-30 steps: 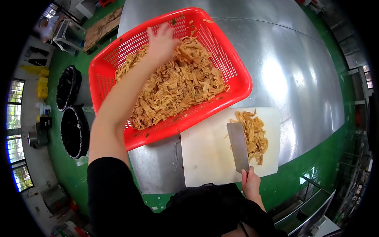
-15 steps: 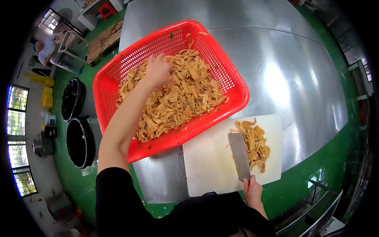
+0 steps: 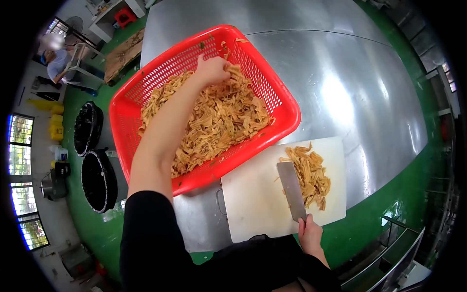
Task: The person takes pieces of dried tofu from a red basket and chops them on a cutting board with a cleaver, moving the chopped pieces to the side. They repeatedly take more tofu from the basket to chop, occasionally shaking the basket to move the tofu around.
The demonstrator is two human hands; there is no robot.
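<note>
Two-handed, clamping a cleaver (image 3: 292, 190) with right fingers (image 3: 302, 226), lower right, and curling left fingers (image 3: 222, 74), closure unclear, into likely soft strips (image 3: 219, 119), best bunched loosely, upper centre.

The fingertips of the left hand (image 3: 212, 71) are hard to make out among the strips (image 3: 219, 117), and the forearm (image 3: 172, 117) hides part of the basket (image 3: 243, 159). The right hand (image 3: 310, 234) covers the handle of the knife (image 3: 291, 190). At upper left, a person's (image 3: 59, 63) head is blurred.
</note>
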